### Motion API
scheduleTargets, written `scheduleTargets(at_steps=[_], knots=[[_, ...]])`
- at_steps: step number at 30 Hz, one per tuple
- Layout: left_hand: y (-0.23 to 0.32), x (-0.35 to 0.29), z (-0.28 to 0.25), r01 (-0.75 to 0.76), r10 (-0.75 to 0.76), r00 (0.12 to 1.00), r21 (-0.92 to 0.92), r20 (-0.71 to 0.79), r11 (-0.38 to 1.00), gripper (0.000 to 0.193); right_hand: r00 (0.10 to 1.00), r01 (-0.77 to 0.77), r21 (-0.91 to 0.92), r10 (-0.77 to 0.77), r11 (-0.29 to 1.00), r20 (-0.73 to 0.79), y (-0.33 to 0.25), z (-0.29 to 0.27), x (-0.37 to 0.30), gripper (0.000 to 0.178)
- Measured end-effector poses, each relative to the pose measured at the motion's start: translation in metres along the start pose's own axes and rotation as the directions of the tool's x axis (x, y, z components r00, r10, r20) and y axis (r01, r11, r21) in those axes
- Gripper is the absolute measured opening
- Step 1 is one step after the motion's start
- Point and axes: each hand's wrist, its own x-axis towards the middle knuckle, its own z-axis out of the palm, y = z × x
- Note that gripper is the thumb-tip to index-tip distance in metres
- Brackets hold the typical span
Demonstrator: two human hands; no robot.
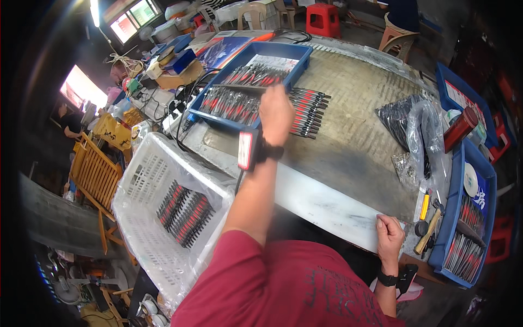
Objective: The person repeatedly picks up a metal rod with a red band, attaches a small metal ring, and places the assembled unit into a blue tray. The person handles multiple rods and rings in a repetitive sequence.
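My left hand [277,113] reaches over the near side of a blue tray [218,123], fingers closed at the end of a flat grey strip [237,87] lying across it. Whether they grip the strip or something else is hidden. Slim black-and-red pen-like pieces [229,106] fill the tray on both sides of the strip. Just right of this hand, a row of similar pieces [309,111] lies side by side on the table. My right hand [389,237] rests at the table's near edge, its fingers curled in with nothing visible in them.
A white plastic-lined crate [139,188] at left holds two rows of the pieces. On the table's right lie clear and dark plastic bags [425,136], a yellow cutter [425,206] and a wooden-handled tool [428,231]. Another blue tray [463,277] stands beyond. Cables [182,136] run beside the left tray.
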Motion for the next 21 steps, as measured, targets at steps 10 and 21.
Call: scheduleTargets(at_steps=[10,21], knots=[[-0.107,0.031,0.01,0.233,-0.353,0.894,0.386,0.277,0.893,0.016,1.0,-0.001,0.01,0.001,1.0,-0.009,0.007,0.001,-0.002,0.013],[-0.188,0.009,0.06,0.198,-0.432,0.812,0.51,0.393,0.837,0.016,0.999,0.023,0.013,-0.023,1.0,-0.024,0.005,0.002,-0.002,0.013]])
